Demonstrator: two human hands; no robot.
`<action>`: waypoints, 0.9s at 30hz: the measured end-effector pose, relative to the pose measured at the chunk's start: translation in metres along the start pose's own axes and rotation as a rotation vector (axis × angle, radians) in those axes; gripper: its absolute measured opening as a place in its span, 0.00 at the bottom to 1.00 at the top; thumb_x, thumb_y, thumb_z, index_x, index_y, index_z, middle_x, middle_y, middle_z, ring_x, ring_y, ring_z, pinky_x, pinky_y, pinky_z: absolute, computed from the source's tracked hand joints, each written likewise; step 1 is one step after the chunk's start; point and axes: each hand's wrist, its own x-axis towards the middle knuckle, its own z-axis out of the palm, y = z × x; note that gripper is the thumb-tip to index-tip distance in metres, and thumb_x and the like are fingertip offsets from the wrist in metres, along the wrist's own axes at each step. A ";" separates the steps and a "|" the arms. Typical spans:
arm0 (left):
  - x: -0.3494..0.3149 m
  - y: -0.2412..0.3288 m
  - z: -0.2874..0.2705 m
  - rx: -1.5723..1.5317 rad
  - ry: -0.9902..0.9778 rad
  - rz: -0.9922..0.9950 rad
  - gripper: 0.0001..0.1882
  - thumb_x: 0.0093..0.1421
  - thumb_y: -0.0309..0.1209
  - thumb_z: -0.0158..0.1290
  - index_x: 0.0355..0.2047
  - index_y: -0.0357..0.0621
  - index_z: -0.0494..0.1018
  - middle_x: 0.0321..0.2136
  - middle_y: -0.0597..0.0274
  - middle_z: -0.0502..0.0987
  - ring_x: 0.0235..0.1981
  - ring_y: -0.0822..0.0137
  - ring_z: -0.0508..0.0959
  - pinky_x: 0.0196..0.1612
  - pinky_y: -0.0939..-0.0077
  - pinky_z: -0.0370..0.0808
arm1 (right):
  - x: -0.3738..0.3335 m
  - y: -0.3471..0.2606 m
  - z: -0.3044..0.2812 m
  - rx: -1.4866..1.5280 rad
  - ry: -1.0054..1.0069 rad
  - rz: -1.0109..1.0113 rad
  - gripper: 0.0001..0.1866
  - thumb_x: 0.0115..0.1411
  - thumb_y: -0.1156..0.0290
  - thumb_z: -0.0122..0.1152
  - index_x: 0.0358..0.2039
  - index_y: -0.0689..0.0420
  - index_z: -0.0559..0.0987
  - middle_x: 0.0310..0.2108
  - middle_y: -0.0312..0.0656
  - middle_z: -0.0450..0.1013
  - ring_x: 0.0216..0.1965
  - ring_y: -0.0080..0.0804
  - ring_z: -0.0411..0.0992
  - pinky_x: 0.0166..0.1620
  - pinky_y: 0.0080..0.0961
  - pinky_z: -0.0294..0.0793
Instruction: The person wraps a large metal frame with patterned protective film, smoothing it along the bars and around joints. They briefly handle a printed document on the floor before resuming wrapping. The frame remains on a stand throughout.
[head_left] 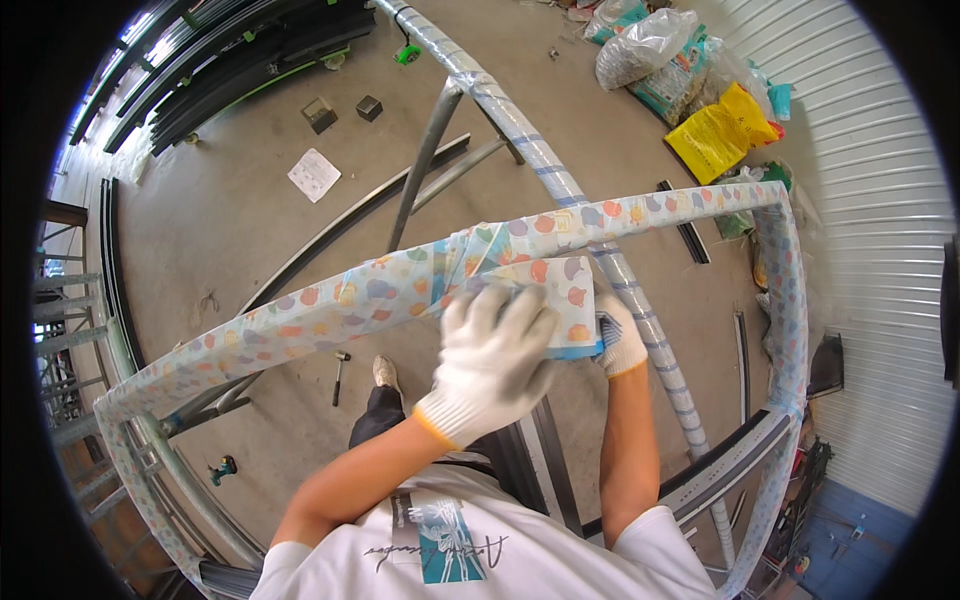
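Before me lies a long bar frame (345, 295) wrapped in pale film printed with coloured cartoon shapes. At its middle a loose flap of patterned film (575, 315) with a blue edge hangs toward me. My left hand (495, 365), in a white knit glove with a yellow cuff, lies over the wrapped bar and the flap's left part; its fingers are apart and slightly blurred. On the flap's right side, my right hand (622, 335), in a matching glove, grips the blue-edged film; its fingertips are partly hidden behind the flap. Blue strips (460, 265) cross the bar beside my left fingertips.
A plastic-wrapped pipe (540, 165) crosses under the frame, braced by metal legs (425, 160). A hammer (340, 378) and a cordless drill (222, 468) lie on the floor. Filled bags (650, 60) and a yellow sack (725, 135) lie near the corrugated wall (870, 220). Dark profiles (260, 75) are stacked far left.
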 end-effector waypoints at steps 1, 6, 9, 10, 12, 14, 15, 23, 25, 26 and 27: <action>-0.011 -0.008 -0.004 -0.042 0.012 -0.021 0.18 0.55 0.35 0.64 0.44 0.40 0.84 0.53 0.54 0.81 0.53 0.51 0.80 0.57 0.48 0.73 | 0.009 0.013 -0.004 0.117 0.099 0.078 0.26 0.60 0.68 0.63 0.57 0.67 0.82 0.45 0.44 0.83 0.40 0.32 0.80 0.45 0.28 0.82; -0.085 -0.076 0.017 -0.591 -0.134 -0.986 0.14 0.70 0.33 0.56 0.50 0.37 0.81 0.43 0.55 0.85 0.40 0.56 0.86 0.44 0.62 0.81 | 0.042 0.086 0.010 -0.093 0.081 0.280 0.19 0.63 0.65 0.67 0.50 0.65 0.86 0.45 0.43 0.84 0.41 0.32 0.79 0.45 0.33 0.80; -0.104 -0.122 0.082 -1.129 0.031 -1.342 0.19 0.75 0.38 0.54 0.57 0.35 0.78 0.43 0.59 0.84 0.41 0.62 0.85 0.43 0.67 0.81 | 0.045 0.140 0.052 0.110 -0.133 0.244 0.16 0.67 0.65 0.66 0.49 0.64 0.87 0.48 0.47 0.86 0.51 0.38 0.83 0.56 0.37 0.81; -0.108 -0.133 0.098 -1.151 0.045 -1.419 0.20 0.74 0.37 0.55 0.58 0.35 0.77 0.44 0.58 0.84 0.41 0.62 0.85 0.44 0.67 0.82 | 0.046 0.155 0.064 0.180 -0.111 0.330 0.16 0.68 0.65 0.66 0.49 0.64 0.87 0.48 0.47 0.86 0.51 0.38 0.83 0.57 0.37 0.81; -0.117 -0.144 0.109 -1.108 -0.027 -1.244 0.20 0.72 0.32 0.57 0.59 0.34 0.76 0.46 0.57 0.84 0.44 0.61 0.86 0.45 0.66 0.83 | 0.052 0.167 0.078 0.238 -0.176 0.377 0.16 0.69 0.66 0.65 0.50 0.64 0.87 0.49 0.48 0.86 0.52 0.39 0.83 0.59 0.37 0.80; -0.125 -0.137 0.086 -1.187 0.063 -1.239 0.20 0.70 0.28 0.59 0.60 0.34 0.75 0.46 0.56 0.84 0.45 0.60 0.86 0.46 0.64 0.84 | 0.052 0.152 0.078 0.080 -0.184 0.367 0.16 0.70 0.66 0.65 0.51 0.64 0.87 0.49 0.49 0.86 0.53 0.39 0.84 0.60 0.38 0.80; -0.128 -0.126 0.064 -1.266 0.150 -1.237 0.21 0.69 0.27 0.59 0.60 0.34 0.75 0.46 0.55 0.84 0.45 0.60 0.86 0.46 0.63 0.85 | 0.050 0.135 0.076 -0.113 -0.168 0.316 0.16 0.70 0.66 0.64 0.51 0.64 0.87 0.49 0.50 0.86 0.54 0.40 0.84 0.61 0.38 0.80; -0.058 -0.001 -0.077 -0.788 0.124 -1.069 0.45 0.61 0.43 0.66 0.74 0.34 0.64 0.60 0.42 0.79 0.60 0.51 0.82 0.65 0.59 0.78 | -0.090 -0.042 0.138 -0.683 0.043 -0.324 0.17 0.69 0.68 0.66 0.52 0.67 0.85 0.41 0.48 0.84 0.41 0.32 0.82 0.49 0.30 0.80; -0.033 0.027 -0.070 -0.557 0.081 -0.792 0.47 0.62 0.39 0.66 0.76 0.31 0.61 0.66 0.36 0.74 0.66 0.47 0.77 0.69 0.59 0.75 | -0.103 -0.052 0.164 -0.708 -0.164 -0.323 0.27 0.68 0.66 0.68 0.63 0.67 0.80 0.50 0.53 0.84 0.49 0.35 0.83 0.56 0.30 0.80; -0.026 0.038 -0.066 -0.755 0.008 -0.827 0.48 0.61 0.36 0.66 0.77 0.31 0.59 0.68 0.33 0.72 0.69 0.44 0.75 0.70 0.58 0.73 | -0.101 -0.060 0.166 -0.802 -0.190 -0.332 0.40 0.62 0.63 0.73 0.71 0.67 0.72 0.57 0.56 0.81 0.54 0.39 0.82 0.59 0.33 0.79; -0.023 0.046 -0.061 -0.896 -0.147 -0.813 0.50 0.60 0.32 0.66 0.79 0.31 0.57 0.70 0.31 0.71 0.73 0.41 0.73 0.72 0.57 0.72 | -0.096 -0.063 0.163 -0.600 -0.189 -0.241 0.42 0.60 0.63 0.74 0.71 0.68 0.71 0.57 0.57 0.81 0.55 0.41 0.82 0.60 0.35 0.80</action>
